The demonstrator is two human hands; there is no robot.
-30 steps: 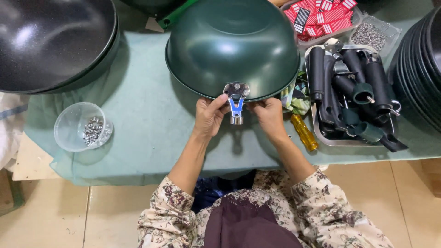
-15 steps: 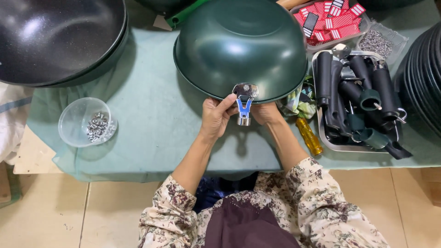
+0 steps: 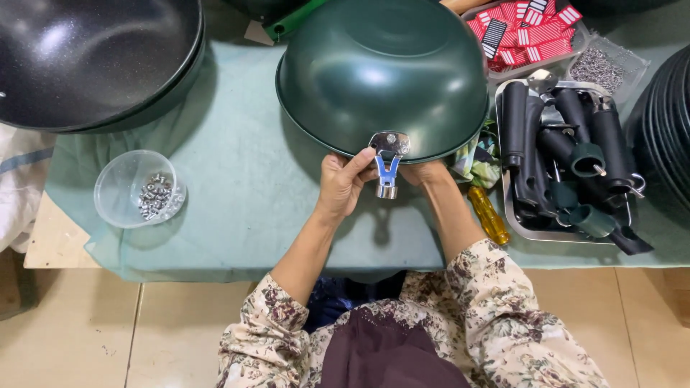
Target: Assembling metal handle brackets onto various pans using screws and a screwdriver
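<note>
Left hand (image 3: 343,183) pinches the shiny metal handle bracket (image 3: 388,162) on the upturned dark green wok (image 3: 381,72) at its six o'clock rim; right hand (image 3: 425,172), curled, steadies that rim. Teal cloth-covered table (image 3: 237,179), beige tiled floor (image 3: 86,338) below.

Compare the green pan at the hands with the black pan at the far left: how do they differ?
The green pan lies upside down, outside showing; the black pan lies open side up. The green pan is plain and has a metal bracket; the black pan is speckled. Both are round and rest on the cloth-covered table.
</note>
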